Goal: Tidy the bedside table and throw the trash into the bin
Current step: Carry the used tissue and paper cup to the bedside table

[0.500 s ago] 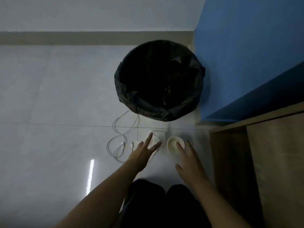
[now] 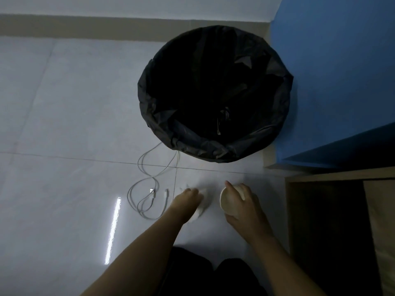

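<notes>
I see my right hand (image 2: 245, 205) wrapped around a small paper cup (image 2: 229, 200), tipped on its side just off the floor (image 2: 64, 124). My left hand (image 2: 188, 198) is closed over a crumpled white tissue (image 2: 202, 205) lying on the floor beside it. Both pieces of trash are gathered but not yet dropped; the bin (image 2: 215, 92), lined with a black bag, stands near ahead and looks empty as far as the dark lets me tell. A white charging cable (image 2: 147, 189) lies loose on the floor, left to sort. The bedside surface itself is out of view.
</notes>
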